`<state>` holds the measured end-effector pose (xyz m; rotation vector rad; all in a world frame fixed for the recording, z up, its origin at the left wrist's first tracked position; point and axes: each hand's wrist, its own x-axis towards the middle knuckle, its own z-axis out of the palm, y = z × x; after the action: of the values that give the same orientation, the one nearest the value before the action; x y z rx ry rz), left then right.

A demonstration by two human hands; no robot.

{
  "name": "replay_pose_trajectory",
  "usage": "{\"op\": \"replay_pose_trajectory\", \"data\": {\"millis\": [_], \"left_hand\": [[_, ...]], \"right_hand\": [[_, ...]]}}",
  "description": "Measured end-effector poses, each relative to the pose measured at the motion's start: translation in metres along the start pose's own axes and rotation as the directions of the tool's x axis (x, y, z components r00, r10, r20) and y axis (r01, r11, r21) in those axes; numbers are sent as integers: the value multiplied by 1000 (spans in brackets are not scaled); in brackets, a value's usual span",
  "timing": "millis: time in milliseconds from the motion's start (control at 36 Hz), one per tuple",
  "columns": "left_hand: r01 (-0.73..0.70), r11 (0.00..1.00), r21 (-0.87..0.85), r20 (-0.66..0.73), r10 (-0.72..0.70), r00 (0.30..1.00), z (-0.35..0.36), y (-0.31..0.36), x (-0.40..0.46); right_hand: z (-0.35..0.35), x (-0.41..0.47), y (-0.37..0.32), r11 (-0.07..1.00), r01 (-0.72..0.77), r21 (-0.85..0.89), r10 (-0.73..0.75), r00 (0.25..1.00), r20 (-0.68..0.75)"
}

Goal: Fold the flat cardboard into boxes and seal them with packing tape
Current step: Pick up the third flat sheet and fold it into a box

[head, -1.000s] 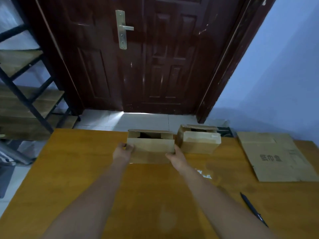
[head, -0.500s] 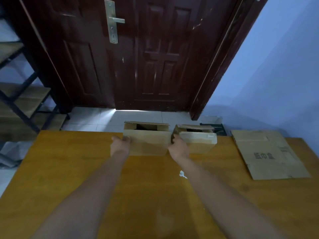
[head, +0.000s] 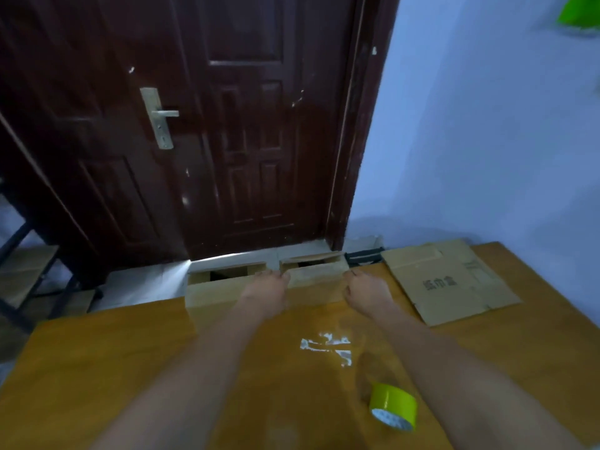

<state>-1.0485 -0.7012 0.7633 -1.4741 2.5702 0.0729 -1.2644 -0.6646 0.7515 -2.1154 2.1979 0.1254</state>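
Observation:
Two small folded cardboard boxes with open tops stand side by side at the far edge of the orange table [head: 97, 368]. The left box [head: 212, 289] stands free. My left hand [head: 269, 290] presses on the left end of the right box [head: 316, 274] and my right hand [head: 365, 292] on its right end, fingers curled against it. A flat cardboard sheet [head: 448, 280] with printed characters lies at the far right. A yellow-green roll of packing tape [head: 393, 405] lies on its side near me, between my forearms.
White paper residue [head: 328, 345] is stuck to the middle of the table. A dark wooden door [head: 227, 141] stands beyond the table, with metal shelving [head: 22, 274] at the left. A black object [head: 362, 256] sits behind the far edge.
Both hands have left the left box and shifted right onto the right box. The view has tilted, bringing the tape roll into sight and losing the pen.

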Motion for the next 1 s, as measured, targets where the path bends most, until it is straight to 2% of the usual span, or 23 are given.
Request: {"op": "replay_pose_trajectory", "data": {"millis": [167,306,639,778,1000], "left_hand": [[-93,996,6,-20,93,995,-49,71,23],[-108,994,32,-49,109,993,-79,135,37],[-160,986,53,-33,162,986,-97,298,69],[-168,981,93,28,167,986,-89,331,95],[-99,994,-50,76,103,992,-77,349,145]], "right_hand": [[-32,-24,73,999,13,-34,-8,988,152],[-55,-52,141,999,-36,40,30,991,133],[-57,-115,293,982,-180,50,173,978,118],[-52,-125,336,981,-191,34,185,973,138],[-34,-93,383,979,-205,-16,204,958,201]]}}
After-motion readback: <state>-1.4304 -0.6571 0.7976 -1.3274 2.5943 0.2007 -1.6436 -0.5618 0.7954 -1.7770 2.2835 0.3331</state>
